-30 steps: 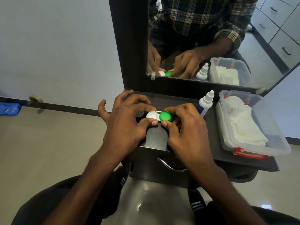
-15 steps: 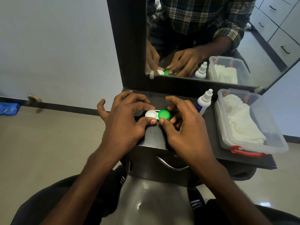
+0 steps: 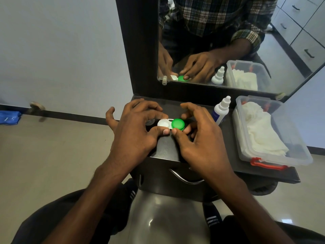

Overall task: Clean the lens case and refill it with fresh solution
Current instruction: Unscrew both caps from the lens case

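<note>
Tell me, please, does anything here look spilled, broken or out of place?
Nothing stands out. The lens case lies flat on the shelf between both hands, the bottle stands upright, and no liquid shows.

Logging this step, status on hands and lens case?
Left hand steadies white lens case on black shelf. Right hand on round green cap. White cap side open. White solution bottle untouched, nothing blocking.

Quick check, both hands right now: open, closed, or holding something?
Left hand: closed on the lens case, gripping its white-cap side.
Right hand: closed on the same case, thumb against the green cap.
</note>
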